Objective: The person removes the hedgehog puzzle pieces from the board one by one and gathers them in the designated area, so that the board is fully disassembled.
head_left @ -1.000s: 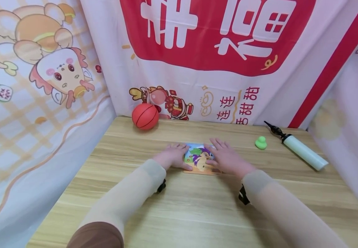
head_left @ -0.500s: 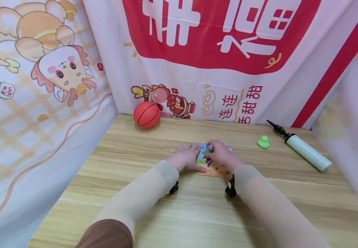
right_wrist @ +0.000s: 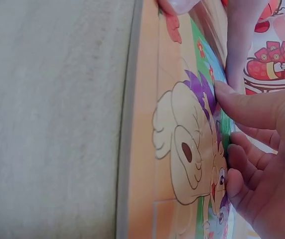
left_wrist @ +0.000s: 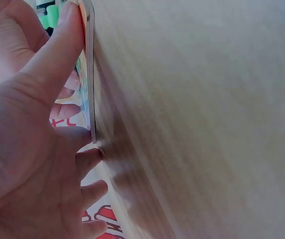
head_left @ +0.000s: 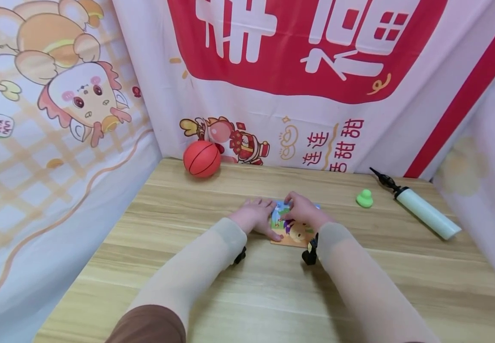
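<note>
Both hands sit differently than a second ago: the right hand (head_left: pixel 302 209) has come inward over the picture board (head_left: pixel 292 234), its fingers now bent, and the board and the left hand (head_left: pixel 256 216) have slid slightly to the right. On the left, the fingers are spread wide along the board's left edge, with the thumb resting on its near corner. On the right, the thumb and fingertips touch the printed face, a moderate gap between them; I cannot tell whether they pinch a piece. The board lies flat on the wooden table (head_left: pixel 264 295), partly covered by the right hand, showing a cartoon animal with purple spines above an orange strip. Beyond it to the left is a red ball (head_left: pixel 202 159); to the right, a small green toy (head_left: pixel 364 198) lies near a pale pump (head_left: pixel 427 214) with a black nozzle, all before a printed cloth (head_left: pixel 286 62)
</note>
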Demonstrator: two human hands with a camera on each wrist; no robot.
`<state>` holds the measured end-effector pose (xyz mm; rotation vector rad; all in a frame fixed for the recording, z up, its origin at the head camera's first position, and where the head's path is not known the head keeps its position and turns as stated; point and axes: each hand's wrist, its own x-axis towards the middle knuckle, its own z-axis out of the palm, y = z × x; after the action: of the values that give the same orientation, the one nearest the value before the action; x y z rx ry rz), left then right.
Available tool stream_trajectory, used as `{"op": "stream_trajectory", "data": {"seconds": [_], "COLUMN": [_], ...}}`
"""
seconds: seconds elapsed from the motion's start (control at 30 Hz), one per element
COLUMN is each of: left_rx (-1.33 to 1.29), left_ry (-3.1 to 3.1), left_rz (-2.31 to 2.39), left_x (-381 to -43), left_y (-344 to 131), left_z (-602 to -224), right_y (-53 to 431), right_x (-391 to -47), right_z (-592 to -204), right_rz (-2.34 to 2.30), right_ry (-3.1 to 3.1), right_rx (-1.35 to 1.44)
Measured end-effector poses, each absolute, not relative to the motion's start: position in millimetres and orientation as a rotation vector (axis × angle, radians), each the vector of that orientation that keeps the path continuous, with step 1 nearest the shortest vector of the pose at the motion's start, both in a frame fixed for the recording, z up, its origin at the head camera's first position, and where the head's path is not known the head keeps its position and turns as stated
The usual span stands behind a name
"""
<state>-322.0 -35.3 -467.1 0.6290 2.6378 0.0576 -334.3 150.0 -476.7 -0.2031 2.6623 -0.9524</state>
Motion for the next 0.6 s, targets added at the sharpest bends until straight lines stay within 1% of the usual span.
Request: {"op": "stream_trajectory", "data": {"seconds": [0.3, 0.6], "left_rx": [0.645, 0.627], "left_ry": [2.647, 2.654], "left_rz": [0.070, 0.077], "left_x": [-310, -309], "left_y": [-32, -34], "left_z": [-452, -451], "right_y": [151, 148], "right_x": [-333, -335], "right_z": [-474, -475], "right_rz": [-1.019, -1.055], "right_ry": [2.631, 2.628], "right_rx": [-0.196, -0.230]}}
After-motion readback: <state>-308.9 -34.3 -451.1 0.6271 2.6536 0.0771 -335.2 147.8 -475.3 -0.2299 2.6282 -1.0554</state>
